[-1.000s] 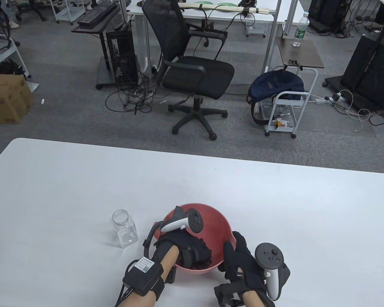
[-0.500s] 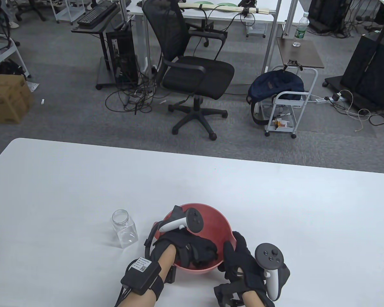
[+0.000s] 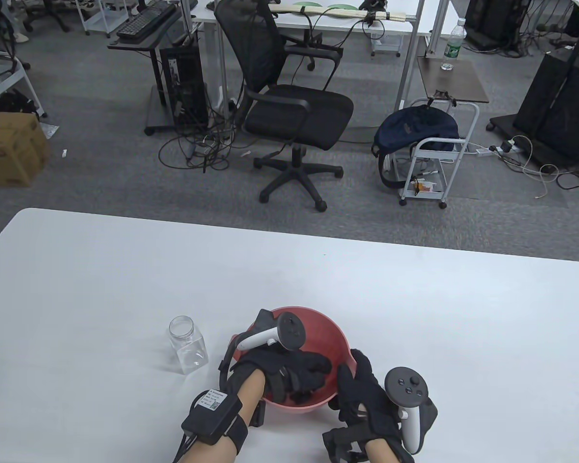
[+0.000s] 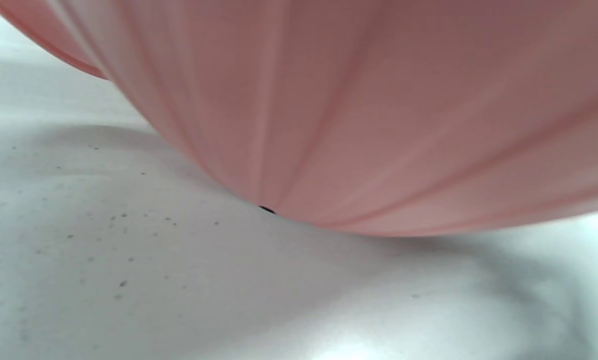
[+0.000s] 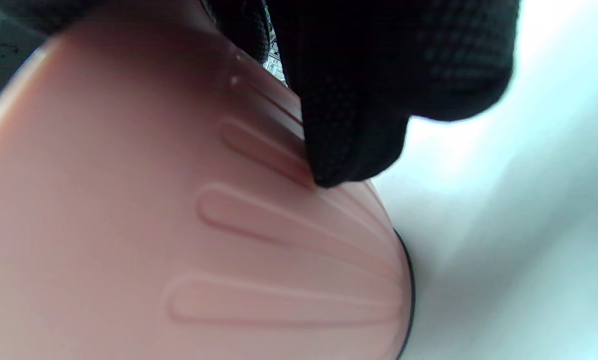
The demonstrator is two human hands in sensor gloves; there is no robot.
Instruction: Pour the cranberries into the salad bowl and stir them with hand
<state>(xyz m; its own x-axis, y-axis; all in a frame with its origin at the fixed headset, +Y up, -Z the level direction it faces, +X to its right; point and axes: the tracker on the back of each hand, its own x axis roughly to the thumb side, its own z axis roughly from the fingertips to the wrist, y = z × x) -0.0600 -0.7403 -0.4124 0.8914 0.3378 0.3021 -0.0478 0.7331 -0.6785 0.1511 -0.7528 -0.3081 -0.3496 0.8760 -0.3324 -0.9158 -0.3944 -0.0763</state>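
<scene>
Black office chair (image 3: 289, 103) on grey carpet, cardboard box (image 3: 10, 149) at left, backpack (image 3: 415, 130) (on a white cart (image 3: 432, 166))

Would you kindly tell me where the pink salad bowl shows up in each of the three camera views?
Table view: the bowl sits low and centre, between the left hand inside it and the right hand at its right rim.
Left wrist view: its outer wall fills the top.
Right wrist view: its ribbed wall fills the left, fingers touching it.
Shared landmark: the white table.
</scene>
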